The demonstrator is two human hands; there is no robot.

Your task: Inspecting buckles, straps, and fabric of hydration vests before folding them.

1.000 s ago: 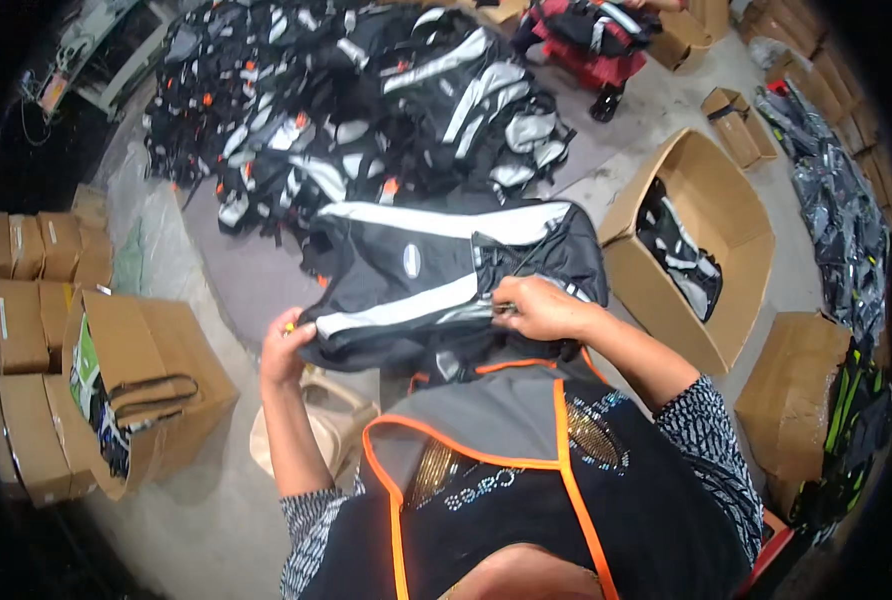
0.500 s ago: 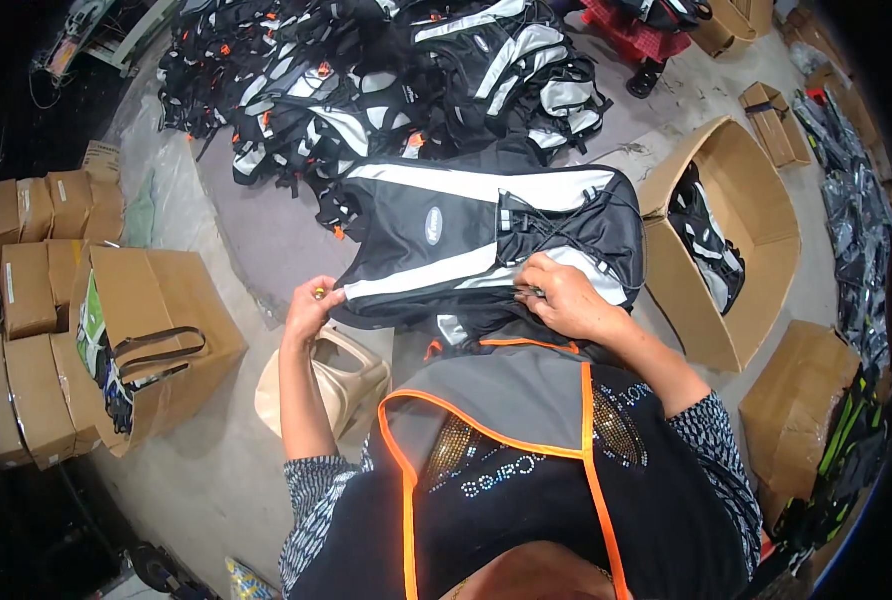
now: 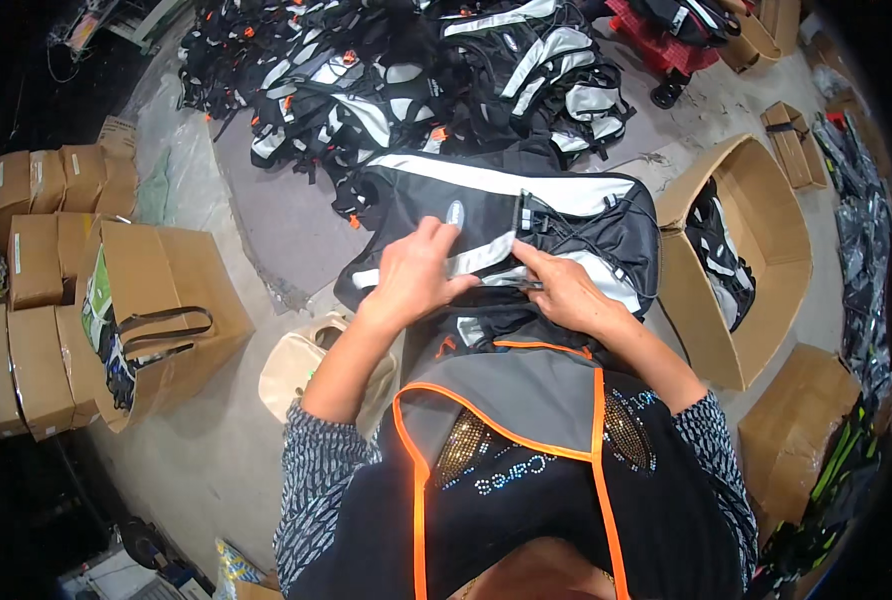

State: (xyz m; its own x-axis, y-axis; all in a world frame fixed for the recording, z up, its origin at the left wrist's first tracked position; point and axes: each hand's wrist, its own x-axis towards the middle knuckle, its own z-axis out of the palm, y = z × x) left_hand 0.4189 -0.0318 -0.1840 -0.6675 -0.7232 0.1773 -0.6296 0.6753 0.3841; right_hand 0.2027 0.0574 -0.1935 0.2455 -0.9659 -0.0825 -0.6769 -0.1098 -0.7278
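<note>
A black, grey and white backpack (image 3: 476, 180) lies flat in front of me, with an oval badge, a white stripe along each side and crisscrossed elastic cord on its wider right part. My left hand (image 3: 416, 272) rests on its near left part, fingers spread over the grey panel and thumb apart, near the white stripe. Close to it, my right hand (image 3: 571, 292) presses its index finger on the stripe by the cord panel. Its other fingers curl around something small and thin, partly hidden, with a metallic look; its kind is unclear.
Beyond the backpack lies a heap of similar backpacks (image 3: 366, 95). An open carton (image 3: 781, 250) with a backpack inside stands at right. At left are stacked cartons (image 3: 41, 330) and an open carton (image 3: 191, 285) with straps hanging out. A beige plastic stool (image 3: 291, 365) is beside me.
My left hand has left the backpack's lower left corner and moved right onto its front panel. My right hand stays near the stripe, its index finger now extended. The view has shifted slightly.
</note>
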